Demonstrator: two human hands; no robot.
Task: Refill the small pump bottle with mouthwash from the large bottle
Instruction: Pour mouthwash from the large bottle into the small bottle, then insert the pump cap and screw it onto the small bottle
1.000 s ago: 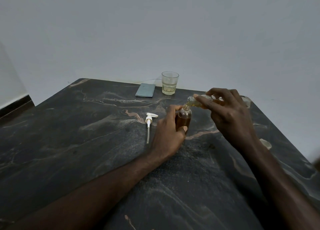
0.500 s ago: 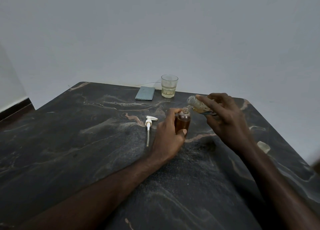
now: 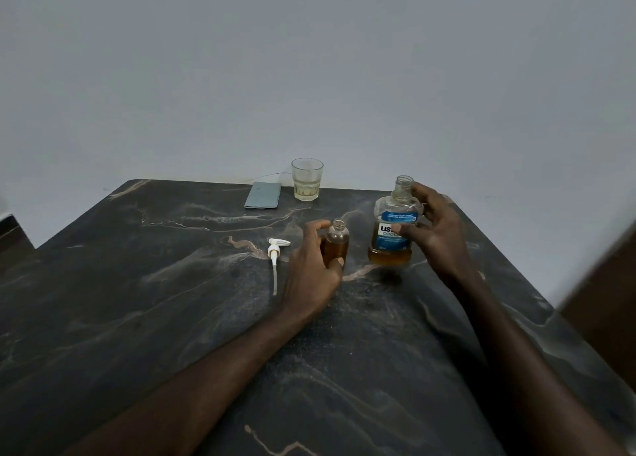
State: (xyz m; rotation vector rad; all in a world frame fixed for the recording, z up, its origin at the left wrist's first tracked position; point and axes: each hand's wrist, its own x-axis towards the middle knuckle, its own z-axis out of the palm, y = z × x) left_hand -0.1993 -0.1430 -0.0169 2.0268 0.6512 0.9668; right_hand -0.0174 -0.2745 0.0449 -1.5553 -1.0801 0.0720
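The small bottle (image 3: 337, 244) stands upright on the dark marble table (image 3: 172, 300), uncapped and mostly full of amber liquid. My left hand (image 3: 311, 269) wraps around its left side. To its right the large mouthwash bottle (image 3: 392, 228), clear with a blue label and some amber liquid at the bottom, is upright with no cap, just above or on the table. My right hand (image 3: 433, 228) grips it from the right. The white pump head (image 3: 276, 252) with its tube lies flat on the table left of my left hand.
A glass tumbler (image 3: 306, 179) with a little pale liquid stands at the table's far edge, a grey-blue phone (image 3: 263, 195) flat beside it with a thin cable behind. A brown object (image 3: 605, 304) sits past the table's right edge. A pale wall is behind.
The large bottle went from tilted with its mouth over the small bottle to upright, and moved right. My left hand stayed on the small bottle.
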